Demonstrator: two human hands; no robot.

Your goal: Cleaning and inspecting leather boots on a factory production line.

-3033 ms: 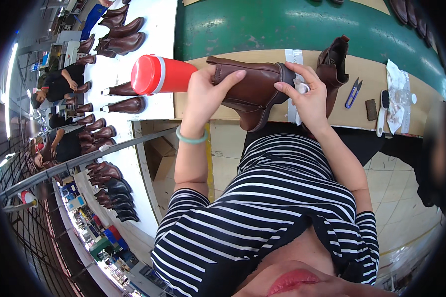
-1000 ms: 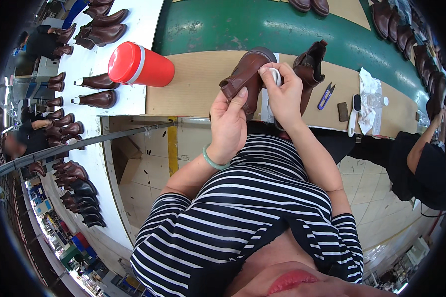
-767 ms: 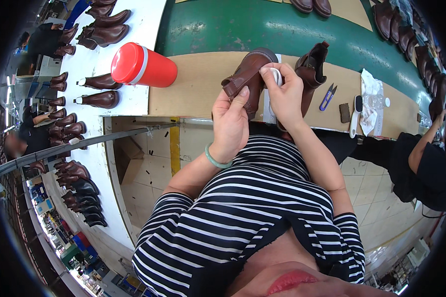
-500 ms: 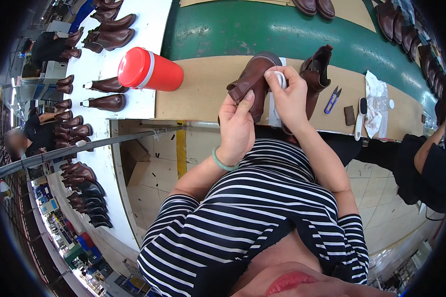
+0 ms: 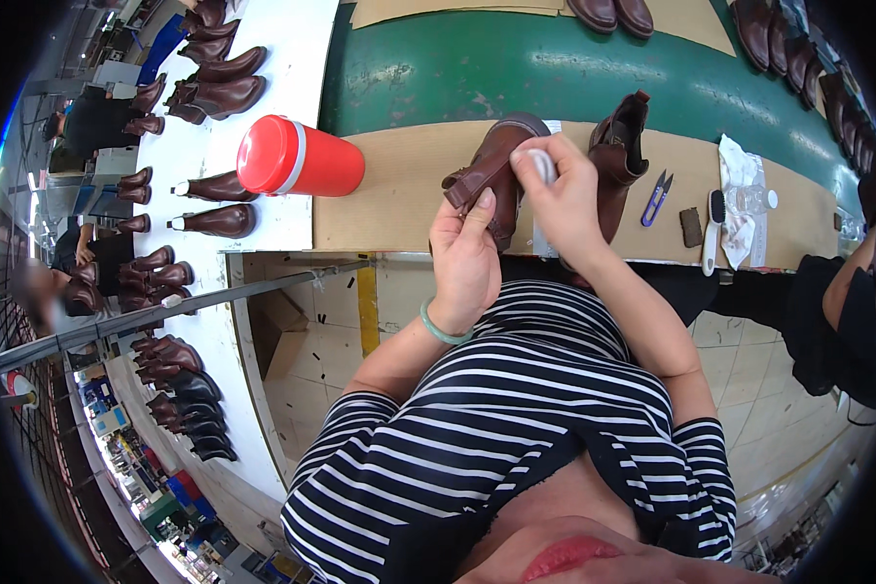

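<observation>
A brown leather boot is held up over the near edge of the cardboard-covered table. My left hand is closed on its shaft, thumb lying on the leather. With bent fingers my right hand pinches a small white pad against the side of the boot; whether it is cloth or sponge cannot be told. Just right of that hand stands a second brown boot, its opening toward the right. Behind the held boot a strip of white paper partly shows.
A red jar stands to the left. To the right lie purple-handled thread snips, a dark brown block, a brush, a crumpled white cloth and a clear bottle. Brown boots line the white table; people work at both sides.
The view has tilted slightly, so the table sits lower in the picture. My right hand has shifted a little on the boot with the white pad; the left hand keeps its hold.
</observation>
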